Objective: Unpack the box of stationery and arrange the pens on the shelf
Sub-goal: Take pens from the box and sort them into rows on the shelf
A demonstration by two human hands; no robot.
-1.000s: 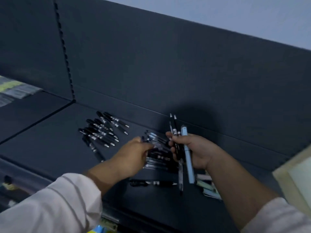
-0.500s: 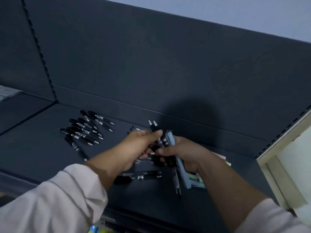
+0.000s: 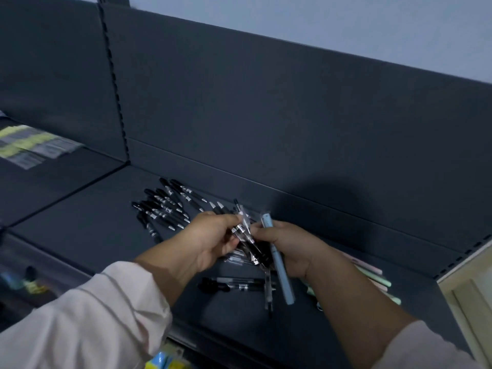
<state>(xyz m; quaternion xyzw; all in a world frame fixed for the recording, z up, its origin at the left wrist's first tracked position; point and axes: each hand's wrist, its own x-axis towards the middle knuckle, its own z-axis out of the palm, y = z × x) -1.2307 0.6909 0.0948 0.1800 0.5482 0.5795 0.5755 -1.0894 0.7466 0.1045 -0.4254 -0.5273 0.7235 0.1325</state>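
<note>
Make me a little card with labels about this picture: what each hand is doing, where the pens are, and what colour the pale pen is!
Left hand: the left hand pinches the top of the bundle of pens.
Right hand: the right hand grips that bundle.
Pale pen: the light blue pen is in the bundle.
Laid out: the black pens lie side by side on the shelf.
Under the hands: two loose black pens.
Far right: pastel pens, partly hidden by the arm.

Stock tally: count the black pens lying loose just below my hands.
2. One black plastic pen and a second black pen lie side by side on the dark metal shelf; more may be hidden.
</note>
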